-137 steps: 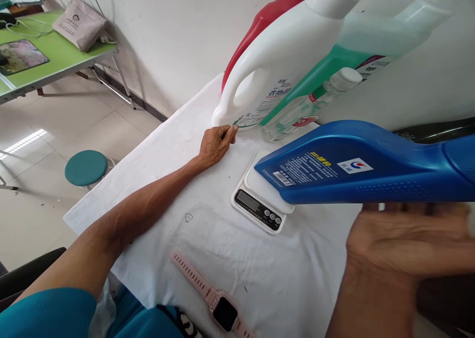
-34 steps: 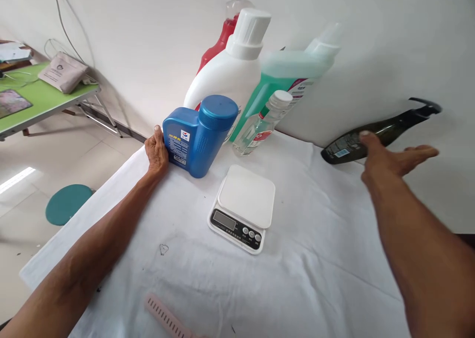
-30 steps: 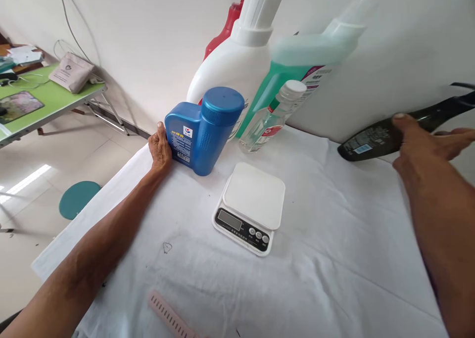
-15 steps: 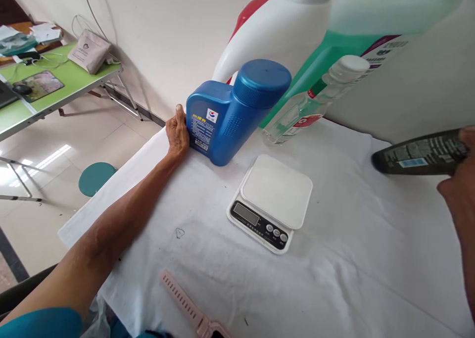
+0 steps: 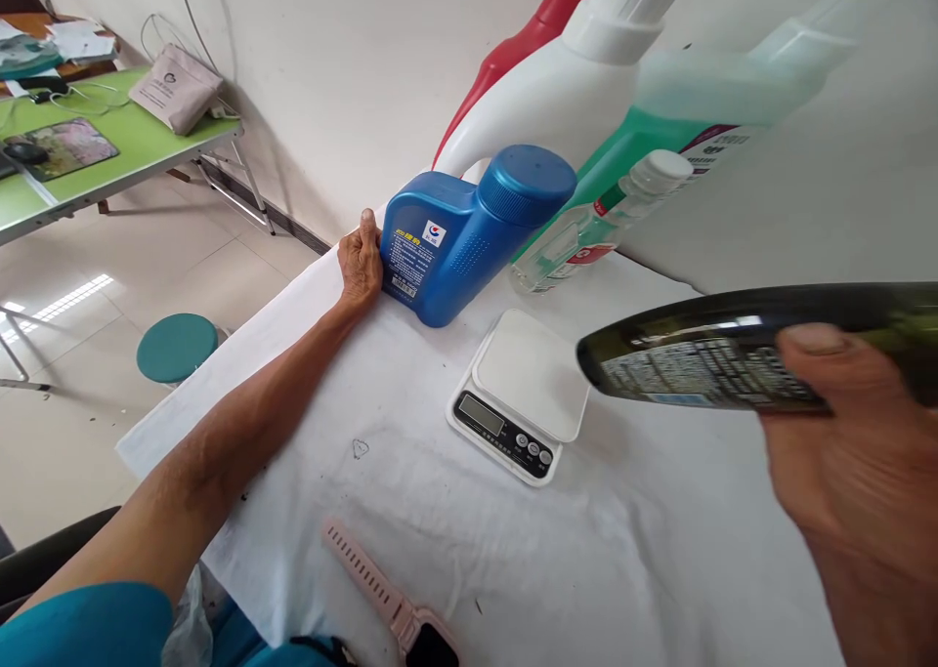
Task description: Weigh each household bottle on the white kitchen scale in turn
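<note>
Dark bottle [image 5: 703,350] in right hand [image 5: 865,462], green-filled jug [image 5: 670,110]

Taking the scale [image 5: 517,389] as clock centre, the jug [image 5: 448,247] stands at 11 o'clock against the left hand [image 5: 362,263], the small bottle [image 5: 575,249] at 1, and the smartwatch [image 5: 391,604] at 7. The held bottle [image 5: 710,340] is at 3, in the right hand [image 5: 869,452]. The stool [image 5: 178,348] stands on the floor at 9.
</note>
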Demonstrator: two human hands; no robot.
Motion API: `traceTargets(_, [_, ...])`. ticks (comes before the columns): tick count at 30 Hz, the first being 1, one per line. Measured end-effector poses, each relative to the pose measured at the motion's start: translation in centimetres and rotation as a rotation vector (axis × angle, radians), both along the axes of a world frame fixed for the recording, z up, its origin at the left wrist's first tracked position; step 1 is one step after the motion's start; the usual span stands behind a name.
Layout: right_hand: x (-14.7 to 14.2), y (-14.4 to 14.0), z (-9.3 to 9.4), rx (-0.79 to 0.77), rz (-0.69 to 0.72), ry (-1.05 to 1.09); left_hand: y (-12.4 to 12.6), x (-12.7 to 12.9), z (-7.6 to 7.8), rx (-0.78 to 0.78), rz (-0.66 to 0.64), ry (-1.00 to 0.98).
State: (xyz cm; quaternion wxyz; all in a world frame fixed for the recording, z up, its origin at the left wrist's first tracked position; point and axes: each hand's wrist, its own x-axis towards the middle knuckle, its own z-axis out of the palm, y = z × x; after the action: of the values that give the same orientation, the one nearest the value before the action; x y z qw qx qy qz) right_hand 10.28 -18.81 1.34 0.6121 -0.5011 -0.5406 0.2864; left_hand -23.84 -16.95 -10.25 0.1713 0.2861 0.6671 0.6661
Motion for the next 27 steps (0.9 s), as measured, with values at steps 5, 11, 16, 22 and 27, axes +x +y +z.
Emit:
traceTargets(5, [-3.7,-1.4,-1.3,-0.117,0.163,-0.017,0.0,-0.1,-0.2,0.015,-0.020,-0.002])
traceTargets(11, [-4.4,-1.6,-2.7,-0.188,0.148,-0.031,0.2,-0.3,-0.6,0.018,-0.030,0.018])
traceTargets(16, [-4.3,-1.6,-3.4,-0.157,0.129,-0.154,0.2,-0.4,-0.7,0.039,-0.025,0.011])
traceTargets(22, [-4.3,-1.7,-3.4,-0.198,0.107,-0.249,0.2,-0.2,-0.4,0.026,-0.008,-0.008])
traceTargets(27, [-4.6,-1.7,-3.0,-0.202,0.149,-0.188,0.0,-0.2,0.1,-0.017,-0.005,0.040])
